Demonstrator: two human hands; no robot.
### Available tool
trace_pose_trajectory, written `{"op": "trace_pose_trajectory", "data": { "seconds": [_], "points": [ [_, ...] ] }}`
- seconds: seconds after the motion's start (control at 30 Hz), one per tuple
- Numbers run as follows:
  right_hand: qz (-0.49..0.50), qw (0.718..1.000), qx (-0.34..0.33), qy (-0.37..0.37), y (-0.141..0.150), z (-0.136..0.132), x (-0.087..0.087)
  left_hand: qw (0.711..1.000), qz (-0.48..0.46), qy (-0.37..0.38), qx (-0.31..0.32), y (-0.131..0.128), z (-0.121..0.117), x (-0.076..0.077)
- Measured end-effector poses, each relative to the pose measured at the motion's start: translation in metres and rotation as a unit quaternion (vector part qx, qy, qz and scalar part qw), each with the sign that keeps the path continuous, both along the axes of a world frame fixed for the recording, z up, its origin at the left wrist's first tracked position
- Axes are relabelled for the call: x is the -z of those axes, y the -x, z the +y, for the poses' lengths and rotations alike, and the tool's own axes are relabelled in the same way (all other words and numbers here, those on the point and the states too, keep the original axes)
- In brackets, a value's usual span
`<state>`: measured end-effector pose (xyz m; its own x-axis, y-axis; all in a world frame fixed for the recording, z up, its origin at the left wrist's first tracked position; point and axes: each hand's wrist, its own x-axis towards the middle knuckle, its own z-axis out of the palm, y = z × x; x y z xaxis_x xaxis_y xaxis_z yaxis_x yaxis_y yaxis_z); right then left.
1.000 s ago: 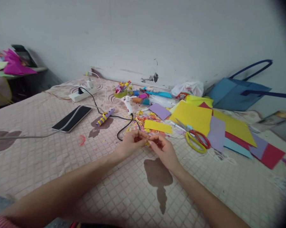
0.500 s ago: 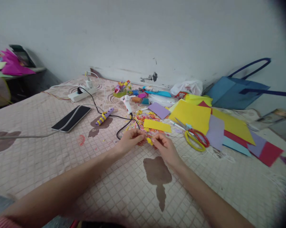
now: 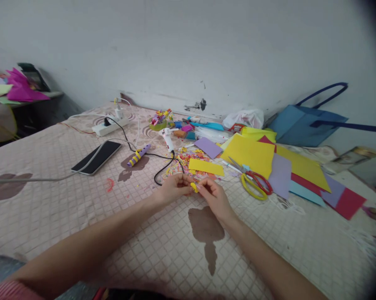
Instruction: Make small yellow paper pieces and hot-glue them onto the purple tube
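A small yellow piece (image 3: 194, 187), seemingly foam or paper, is pinched between my two hands over the patterned cloth. My left hand (image 3: 176, 186) grips its left side with thumb and fingers. On the other side, the thumb and forefinger of my right hand (image 3: 213, 193) close on it. Just beyond my fingers lies a yellow strip (image 3: 206, 166) on a heap of coloured scraps (image 3: 184, 157). A white glue gun (image 3: 168, 139) stands behind the scraps, its black cord curling toward my left hand. Scissors (image 3: 253, 185) with yellow and red handles lie to the right.
Coloured sheets (image 3: 252, 154) spread over the right side. A purple tube with yellow stripes (image 3: 139, 155), a phone (image 3: 97, 157) and a power strip (image 3: 110, 126) are at left. A blue bag (image 3: 303, 125) leans by the wall. Cords cross the cloth.
The yellow piece has turned and looks narrower, more folded or rolled between my fingers. My hands have come slightly closer together. The view has shifted a little.
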<state>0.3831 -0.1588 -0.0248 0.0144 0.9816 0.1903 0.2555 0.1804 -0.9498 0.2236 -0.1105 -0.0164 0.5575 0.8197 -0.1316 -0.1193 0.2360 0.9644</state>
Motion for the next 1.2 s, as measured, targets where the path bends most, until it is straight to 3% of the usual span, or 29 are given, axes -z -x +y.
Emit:
{"op": "trace_pose_trajectory", "data": {
  "seconds": [0.43, 0.8, 0.9, 1.2],
  "points": [
    [0.004, 0.999, 0.015, 0.035, -0.0004, -0.0012, -0.0036, 1.0, 0.028, -0.01, -0.005, 0.0012, -0.0006, -0.0037],
    [-0.06, 0.997, -0.044, 0.002, -0.0023, -0.0018, -0.0033, 0.99, 0.051, -0.134, 0.018, 0.0015, -0.0015, -0.0008],
    [-0.058, 0.998, -0.038, -0.004, -0.002, -0.0022, -0.0026, 0.991, 0.043, -0.124, 0.012, 0.0011, -0.0015, -0.0016],
    [0.008, 0.998, -0.015, 0.067, -0.003, -0.002, -0.0015, 0.999, 0.03, -0.028, -0.023, 0.0009, 0.0012, 0.0001]
  ]
}}
